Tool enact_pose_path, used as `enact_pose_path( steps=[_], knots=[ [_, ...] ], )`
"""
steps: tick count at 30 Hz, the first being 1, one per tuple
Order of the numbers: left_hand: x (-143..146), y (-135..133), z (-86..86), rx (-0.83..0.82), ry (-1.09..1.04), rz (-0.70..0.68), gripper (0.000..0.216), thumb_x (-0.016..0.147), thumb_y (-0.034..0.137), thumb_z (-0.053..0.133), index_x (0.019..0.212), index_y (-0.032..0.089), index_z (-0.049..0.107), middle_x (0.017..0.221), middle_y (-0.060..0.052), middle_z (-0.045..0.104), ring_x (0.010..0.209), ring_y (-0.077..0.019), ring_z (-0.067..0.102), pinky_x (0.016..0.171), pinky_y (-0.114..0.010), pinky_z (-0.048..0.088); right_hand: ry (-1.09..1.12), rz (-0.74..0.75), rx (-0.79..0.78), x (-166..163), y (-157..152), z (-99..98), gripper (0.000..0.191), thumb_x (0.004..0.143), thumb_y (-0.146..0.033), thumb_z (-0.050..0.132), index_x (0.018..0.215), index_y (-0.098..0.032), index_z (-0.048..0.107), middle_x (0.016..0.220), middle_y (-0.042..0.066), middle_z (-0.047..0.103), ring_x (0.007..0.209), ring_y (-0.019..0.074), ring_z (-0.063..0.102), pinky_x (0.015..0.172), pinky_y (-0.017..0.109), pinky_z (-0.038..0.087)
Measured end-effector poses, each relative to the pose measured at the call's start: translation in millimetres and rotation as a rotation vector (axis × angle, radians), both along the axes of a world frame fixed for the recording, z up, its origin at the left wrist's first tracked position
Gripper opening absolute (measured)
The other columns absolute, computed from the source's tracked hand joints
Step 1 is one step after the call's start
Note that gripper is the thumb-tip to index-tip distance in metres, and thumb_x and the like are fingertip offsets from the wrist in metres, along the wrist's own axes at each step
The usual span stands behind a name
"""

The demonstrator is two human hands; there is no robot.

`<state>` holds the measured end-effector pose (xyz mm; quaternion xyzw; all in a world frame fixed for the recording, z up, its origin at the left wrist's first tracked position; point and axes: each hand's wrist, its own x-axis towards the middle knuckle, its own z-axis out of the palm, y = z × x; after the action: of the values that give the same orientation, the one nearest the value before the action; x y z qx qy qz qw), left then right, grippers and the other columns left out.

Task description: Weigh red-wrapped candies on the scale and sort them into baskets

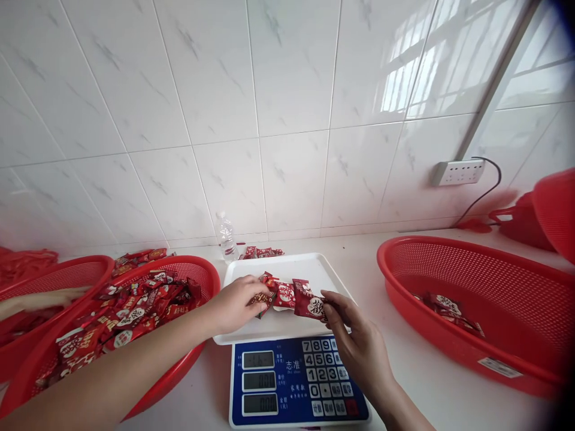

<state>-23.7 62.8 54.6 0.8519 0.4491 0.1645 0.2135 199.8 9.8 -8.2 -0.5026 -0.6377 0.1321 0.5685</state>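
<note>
My left hand [240, 302] is closed on a dark red snack packet [266, 299] above the white tray of a scale [233, 326]. Between thumb and fingers, my right hand [354, 329] pinches a maroon snack packet [308, 302] printed with white and black characters. Between these two lies another red packet [284, 294], touching or close to both; whether a hand holds it I cannot tell. Below the tray is the scale's blue panel [294, 395] with number keys and displays. My left forearm passes over a red basket [213, 281] heaped with red packets [130, 305].
At right stands a red basket [386, 263] with a few packets [449, 308]. A clear plastic bottle [227, 236] and more packets [263, 252] are behind the tray. Another person's hand [58, 297] reaches into a far-left basket [90, 266]. A power strip [459, 172] is on the tiled wall.
</note>
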Motion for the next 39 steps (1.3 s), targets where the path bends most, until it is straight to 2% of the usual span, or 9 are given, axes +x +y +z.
enact_pose_path(
  steps=[3,10,14,17,21,27,30,33,39],
  knots=[
    [-4,-5,-6.4,-0.086,0.019,0.010,0.023,0.084,0.025,0.049,0.098,0.024,0.066,0.109,-0.005,0.056,0.098,-0.0195,0.057,0.088,-0.032,0.045,0.017,-0.006,-0.021,1,0,0.4,0.024,0.088,-0.035,0.048,0.103,-0.023,0.062,0.089,0.005,0.072,0.073,0.0170,0.069,0.050,0.021,0.053],
    [14,-24,-9.8,-0.092,-0.006,0.013,0.031,0.082,0.031,0.055,0.111,0.026,0.063,0.124,-0.007,0.051,0.112,-0.0243,0.053,0.099,-0.036,0.040,0.028,-0.042,-0.032,2,3,0.4,0.025,0.087,-0.037,0.049,0.101,-0.022,0.062,0.084,0.004,0.072,0.067,0.0152,0.068,0.054,0.022,0.054],
    [20,-14,-15.3,0.088,0.098,0.060,0.036,0.081,0.034,0.058,0.115,0.023,0.058,0.122,-0.009,0.051,0.112,-0.0277,0.052,0.095,-0.043,0.043,0.095,-0.073,-0.055,5,5,-2.3,0.028,0.086,-0.040,0.049,0.103,-0.021,0.062,0.082,0.004,0.070,0.065,0.0158,0.067,0.059,0.026,0.055],
    [25,-2,-17.7,0.202,0.150,0.087,0.059,0.080,0.051,0.055,0.130,0.021,0.046,0.138,-0.014,0.039,0.128,-0.0333,0.035,0.103,-0.050,0.033,0.173,-0.063,-0.076,7,5,-3.7,0.030,0.086,-0.042,0.050,0.104,-0.021,0.061,0.082,0.005,0.069,0.067,0.0165,0.066,0.060,0.028,0.055],
    [34,13,-23.0,0.103,0.216,0.042,0.074,0.079,0.070,0.038,0.138,0.026,0.037,0.152,-0.013,0.017,0.139,-0.0373,0.006,0.108,-0.058,0.015,0.255,-0.057,-0.055,7,6,-4.0,0.030,0.085,-0.042,0.052,0.104,-0.021,0.061,0.082,0.005,0.068,0.064,0.0159,0.065,0.059,0.029,0.055],
    [42,29,-31.6,0.023,0.219,0.032,0.073,0.082,0.070,0.028,0.137,0.024,0.039,0.149,-0.015,0.026,0.139,-0.0360,0.011,0.108,-0.058,0.013,0.306,-0.049,-0.041,7,8,-3.7,0.030,0.084,-0.042,0.054,0.104,-0.021,0.061,0.080,0.005,0.067,0.061,0.0150,0.064,0.057,0.030,0.056],
    [38,29,-22.6,0.049,0.089,0.069,0.068,0.086,0.064,0.029,0.136,0.019,0.039,0.149,-0.017,0.026,0.139,-0.0326,0.014,0.109,-0.055,0.015,0.329,-0.063,-0.028,8,8,-2.7,0.031,0.084,-0.041,0.054,0.105,-0.019,0.060,0.079,0.004,0.067,0.059,0.0142,0.063,0.055,0.029,0.055],
    [25,15,-5.0,0.098,-0.128,0.090,0.058,0.089,0.057,0.032,0.134,0.020,0.040,0.145,-0.014,0.036,0.136,-0.0270,0.026,0.110,-0.049,0.022,0.301,-0.086,-0.028,8,7,-2.1,0.029,0.085,-0.041,0.053,0.104,-0.019,0.059,0.079,0.004,0.067,0.060,0.0146,0.064,0.055,0.029,0.055],
    [-8,-42,23.1,0.122,-0.407,0.241,0.048,0.091,0.051,0.037,0.132,0.026,0.041,0.142,-0.007,0.041,0.134,-0.0242,0.033,0.110,-0.045,0.027,-0.123,-0.057,-0.104,5,7,-6.4,0.025,0.087,-0.036,0.050,0.105,-0.024,0.061,0.086,0.004,0.071,0.069,0.0180,0.067,0.059,0.031,0.054]
  ],
)
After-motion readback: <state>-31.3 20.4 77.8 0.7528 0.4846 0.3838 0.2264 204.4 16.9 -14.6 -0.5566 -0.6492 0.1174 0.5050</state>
